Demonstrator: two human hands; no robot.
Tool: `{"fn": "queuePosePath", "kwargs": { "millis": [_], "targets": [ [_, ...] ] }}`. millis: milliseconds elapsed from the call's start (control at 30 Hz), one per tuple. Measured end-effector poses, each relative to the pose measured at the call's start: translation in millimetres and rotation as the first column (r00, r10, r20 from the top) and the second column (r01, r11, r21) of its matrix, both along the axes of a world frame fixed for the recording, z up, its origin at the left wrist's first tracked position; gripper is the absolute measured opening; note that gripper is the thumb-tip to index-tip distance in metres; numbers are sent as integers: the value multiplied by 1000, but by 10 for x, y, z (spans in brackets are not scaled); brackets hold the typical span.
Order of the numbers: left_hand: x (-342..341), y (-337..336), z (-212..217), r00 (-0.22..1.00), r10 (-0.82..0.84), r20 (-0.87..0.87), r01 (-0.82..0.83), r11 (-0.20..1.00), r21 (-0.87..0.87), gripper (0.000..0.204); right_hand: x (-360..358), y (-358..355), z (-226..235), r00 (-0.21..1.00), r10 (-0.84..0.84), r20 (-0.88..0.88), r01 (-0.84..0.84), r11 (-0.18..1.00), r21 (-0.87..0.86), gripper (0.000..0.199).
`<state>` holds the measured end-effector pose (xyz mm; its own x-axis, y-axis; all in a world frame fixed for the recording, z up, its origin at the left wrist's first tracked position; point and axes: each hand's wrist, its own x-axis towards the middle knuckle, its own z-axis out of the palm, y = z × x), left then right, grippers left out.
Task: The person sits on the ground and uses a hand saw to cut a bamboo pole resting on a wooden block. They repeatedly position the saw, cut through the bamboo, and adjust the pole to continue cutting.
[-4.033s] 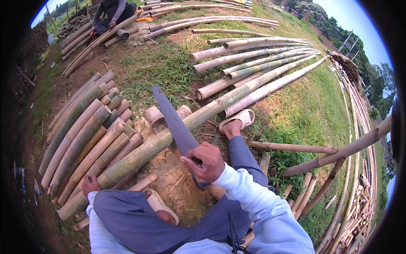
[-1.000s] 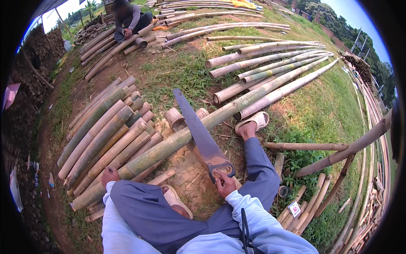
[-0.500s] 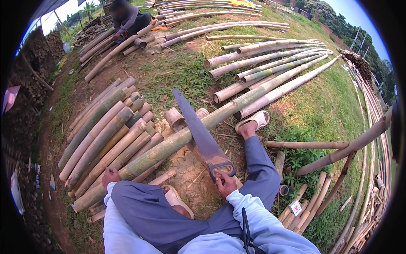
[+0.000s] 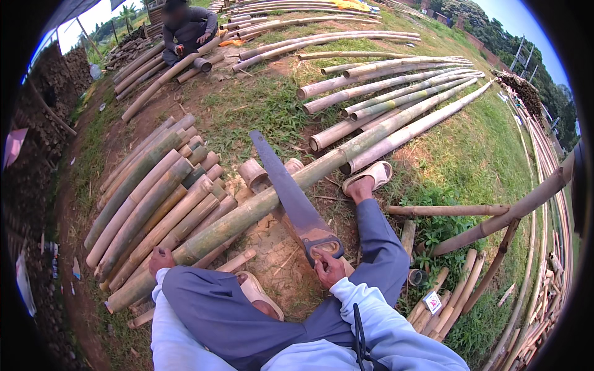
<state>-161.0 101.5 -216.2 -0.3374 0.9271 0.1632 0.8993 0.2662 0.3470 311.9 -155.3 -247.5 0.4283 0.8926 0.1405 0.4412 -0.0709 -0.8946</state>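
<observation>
My right hand (image 4: 329,270) is closed around the handle of a hand saw (image 4: 286,195) with a long, dark, tapering blade. The blade lies across a long greenish bamboo pole (image 4: 226,227), its tip pointing away from me. Whether the teeth have cut into the pole cannot be made out. At the near left, my left hand (image 4: 161,261) grips the same pole close to its end, fingers bent over the top. Beneath the pole, near the blade, are short upright bamboo stubs (image 4: 252,173). My bent left leg rests beside the pole.
Cut bamboo lengths (image 4: 148,204) are piled at left. Long bamboo poles (image 4: 396,105) lie on grass beyond. A bamboo frame (image 4: 451,211) and short pieces (image 4: 455,297) stand right. A co-worker (image 4: 185,31) squats at the far left by a pole. My sandalled foot (image 4: 368,179) is beyond the pole.
The co-worker has straightened up a little and moved their hands apart. The view has shifted slightly. My hands, the saw and the pole look almost the same.
</observation>
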Motion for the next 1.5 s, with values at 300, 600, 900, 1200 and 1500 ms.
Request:
{"fn": "queuePosePath", "kwargs": {
  "millis": [300, 600, 900, 1200, 1500],
  "targets": [
    [-10, 7, -2, 1000, -20, 3, 19, 1000, 16, 27, -18, -1, 50, 1000, -4, 13, 5, 1000, -20, 42],
    [-39, 43, -37, 999, 7, -51, -10, 999, -45, 29, -7, -18, 136, 998, 10, 55, -9, 1000, -21, 42],
    [-117, 68, -80, 998, -23, -53, 23, 1000, -11, 30, -15, -7, 208, 999, 6, 50, -4, 999, -50, 42],
    [-152, 84, 10, 999, -18, -45, 17, 1000, -12, 33, 53, 405, 1155, 701, 575, 423, -404, 808, -429, 43],
    [7, 103, -36, 998, -1, -67, -4, 997, -76, 37, -288, 974, 3143, 397, 508, 765, -536, 804, -256, 32]
  ]
}}
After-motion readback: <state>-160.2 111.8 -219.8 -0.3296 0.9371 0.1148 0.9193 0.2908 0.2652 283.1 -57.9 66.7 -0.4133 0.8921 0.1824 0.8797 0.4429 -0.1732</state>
